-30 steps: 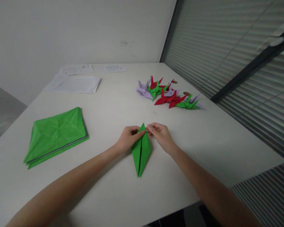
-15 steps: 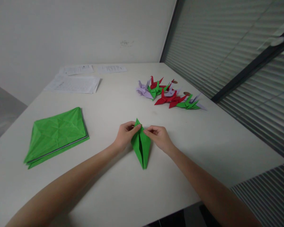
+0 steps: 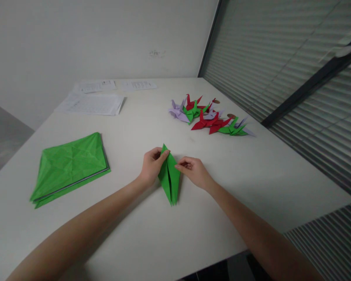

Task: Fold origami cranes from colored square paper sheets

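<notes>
A green folded origami paper (image 3: 171, 177), a long diamond with a slit down its lower half, is held just over the white table (image 3: 140, 238). My left hand (image 3: 152, 164) pinches it near the upper tip, thumb on top and fingers behind. At its right corner, my right hand (image 3: 193, 171) closes thumb and fingertips on the paper's edge. The fingers behind the paper are partly hidden.
A stack of creased green paper sheets (image 3: 73, 166) lies to the left. Several folded paper cranes (image 3: 209, 121) in red, green and lilac sit at the back right. Printed papers (image 3: 95, 104) lie at the back left. Window blinds (image 3: 280, 58) border the right side.
The folded green paper has shifted slightly left and away from me, along with my left hand. My right hand now sits lower along the paper's right edge, at its corner.
</notes>
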Motion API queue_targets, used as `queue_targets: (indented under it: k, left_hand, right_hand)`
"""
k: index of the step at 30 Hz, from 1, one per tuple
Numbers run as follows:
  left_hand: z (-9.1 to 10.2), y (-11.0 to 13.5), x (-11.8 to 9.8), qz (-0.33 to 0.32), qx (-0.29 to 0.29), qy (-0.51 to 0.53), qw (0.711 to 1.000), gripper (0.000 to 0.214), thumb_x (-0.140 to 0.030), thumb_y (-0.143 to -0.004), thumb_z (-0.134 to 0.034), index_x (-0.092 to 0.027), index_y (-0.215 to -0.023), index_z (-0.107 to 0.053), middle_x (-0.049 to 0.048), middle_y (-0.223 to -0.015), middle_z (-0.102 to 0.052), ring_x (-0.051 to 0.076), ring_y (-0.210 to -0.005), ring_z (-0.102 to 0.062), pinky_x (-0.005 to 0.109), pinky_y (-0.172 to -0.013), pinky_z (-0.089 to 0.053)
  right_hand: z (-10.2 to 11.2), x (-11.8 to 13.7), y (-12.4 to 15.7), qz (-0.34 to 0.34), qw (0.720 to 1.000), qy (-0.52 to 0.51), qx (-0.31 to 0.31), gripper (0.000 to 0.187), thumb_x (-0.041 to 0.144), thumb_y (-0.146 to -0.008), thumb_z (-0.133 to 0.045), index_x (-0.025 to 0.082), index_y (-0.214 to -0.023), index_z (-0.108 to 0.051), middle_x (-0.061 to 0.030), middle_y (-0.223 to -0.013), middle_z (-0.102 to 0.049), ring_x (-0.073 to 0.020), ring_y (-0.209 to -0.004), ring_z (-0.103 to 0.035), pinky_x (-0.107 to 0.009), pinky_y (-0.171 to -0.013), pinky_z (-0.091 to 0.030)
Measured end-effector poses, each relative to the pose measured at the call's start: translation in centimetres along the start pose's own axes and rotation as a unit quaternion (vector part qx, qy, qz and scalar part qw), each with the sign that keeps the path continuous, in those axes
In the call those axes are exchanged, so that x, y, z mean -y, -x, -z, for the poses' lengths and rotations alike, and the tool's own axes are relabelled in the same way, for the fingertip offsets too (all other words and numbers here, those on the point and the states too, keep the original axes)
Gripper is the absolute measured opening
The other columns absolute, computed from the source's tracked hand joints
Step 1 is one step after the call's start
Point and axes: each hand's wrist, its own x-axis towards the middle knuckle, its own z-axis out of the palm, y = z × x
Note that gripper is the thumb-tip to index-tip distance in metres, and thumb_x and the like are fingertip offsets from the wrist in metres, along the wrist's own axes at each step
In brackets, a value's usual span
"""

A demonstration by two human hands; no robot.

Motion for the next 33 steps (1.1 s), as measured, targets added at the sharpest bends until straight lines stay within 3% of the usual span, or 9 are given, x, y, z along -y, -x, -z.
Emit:
queue_targets:
  k: [2, 5, 8, 11, 14, 19, 25, 28, 33]
  left_hand:
    - [0.2, -0.2, 0.4, -0.006, 0.007, -0.023, 1.0, 0.033, -0.047, -0.076, -0.068, -0.015, -0.078, -0.063, -0.0009, -0.068, -0.057, 0.011, -0.062, -0.051, 0.023, -0.057, -0.04]
    - [0.7, -0.4, 1.2, -0.081, -0.01, -0.132, 0.988, 0.041, -0.039, -0.078, -0.069, -0.019, -0.112, -0.059, 0.0054, -0.098, -0.059, 0.017, -0.085, -0.058, 0.03, -0.072, -0.048]
    - [1.5, -0.3, 1.7, -0.228, -0.006, -0.318, 0.92, 0.056, -0.033, -0.078, -0.073, -0.022, -0.128, -0.05, 0.0114, -0.12, -0.049, 0.024, -0.11, -0.052, 0.04, -0.091, -0.046]
    - [2.0, -0.1, 1.7, -0.309, 0.123, -0.445, 0.831, 0.022, -0.033, -0.091, -0.059, -0.02, -0.108, -0.063, 0.009, -0.108, -0.06, 0.024, -0.106, -0.056, 0.043, -0.094, -0.043]
    - [2.2, -0.2, 1.9, -0.33, 0.218, -0.489, 0.777, 0.023, -0.028, -0.098, -0.046, -0.018, -0.1, -0.067, 0.0078, -0.103, -0.067, 0.021, -0.099, -0.062, 0.041, -0.092, -0.045]
    - [2.1, -0.2, 2.1, -0.339, 0.229, -0.512, 0.755, 0.023, -0.027, -0.093, -0.054, -0.017, -0.109, -0.067, 0.0102, -0.112, -0.067, 0.023, -0.102, -0.063, 0.043, -0.093, -0.048]
    - [2.2, 0.5, 1.3, -0.337, 0.253, -0.526, 0.739, 0.052, -0.052, -0.085, -0.06, -0.015, -0.121, -0.062, 0.0138, -0.121, -0.063, 0.028, -0.111, -0.06, 0.049, -0.106, -0.041]
    - [2.2, 0.8, 1.4, -0.32, 0.25, -0.552, 0.728, 0.065, -0.057, -0.085, -0.056, -0.011, -0.132, -0.053, 0.0166, -0.134, -0.056, 0.03, -0.124, -0.054, 0.053, -0.116, -0.027]
    - [1.7, 0.8, 1.9, -0.297, 0.247, -0.59, 0.709, 0.059, -0.044, -0.092, -0.046, -0.009, -0.14, -0.044, 0.0187, -0.147, -0.044, 0.029, -0.141, -0.036, 0.052, -0.119, -0.018]
  right_hand:
    - [-0.1, -0.4, -0.1, -0.001, 1.0, 0.003, -0.004, 0.02, 0.037, -0.075, -0.067, 0.019, -0.076, -0.059, 0.0019, -0.067, -0.06, -0.0133, -0.06, -0.055, -0.027, -0.058, -0.044]
    - [0.1, -1.1, -0.3, -0.005, 0.999, 0.047, -0.015, 0.015, 0.03, -0.075, -0.068, 0.02, -0.075, -0.056, 0.0042, -0.065, -0.056, -0.0122, -0.058, -0.052, -0.025, -0.056, -0.042]
    - [0.6, -1.8, -0.5, 0.005, 0.986, 0.16, -0.041, 0.011, 0.022, -0.076, -0.068, 0.02, -0.08, -0.058, 0.005, -0.063, -0.055, -0.0124, -0.059, -0.051, -0.025, -0.058, -0.04]
    - [1.3, -2.2, -0.6, 0.051, 0.96, 0.271, -0.056, 0.02, 0.016, -0.078, -0.068, 0.021, -0.095, -0.061, 0.0038, -0.069, -0.055, -0.0144, -0.066, -0.052, -0.027, -0.064, -0.042]
    - [1.7, -2.2, -0.6, 0.109, 0.936, 0.332, -0.036, 0.021, 0.015, -0.082, -0.067, 0.022, -0.102, -0.065, -0.0014, -0.084, -0.058, -0.017, -0.079, -0.056, -0.031, -0.075, -0.046]
    - [2.1, -1.5, -0.4, 0.148, 0.909, 0.389, 0.016, 0.014, 0.018, -0.087, -0.062, 0.018, -0.097, -0.072, -0.0079, -0.097, -0.058, -0.0206, -0.092, -0.057, -0.037, -0.089, -0.047]
    - [2.5, -0.6, 0.0, 0.146, 0.889, 0.429, 0.066, 0.022, 0.025, -0.086, -0.067, 0.019, -0.107, -0.071, -0.0089, -0.102, -0.06, -0.0238, -0.098, -0.054, -0.041, -0.092, -0.047]
    - [2.7, -0.7, 0.0, 0.141, 0.875, 0.459, 0.056, 0.028, 0.028, -0.084, -0.069, 0.022, -0.112, -0.069, -0.0094, -0.104, -0.061, -0.0261, -0.101, -0.052, -0.044, -0.091, -0.046]
    - [2.4, -1.3, -0.2, 0.141, 0.861, 0.489, 0.009, 0.03, 0.028, -0.087, -0.065, 0.022, -0.117, -0.067, -0.012, -0.11, -0.06, -0.0284, -0.105, -0.048, -0.045, -0.091, -0.044]
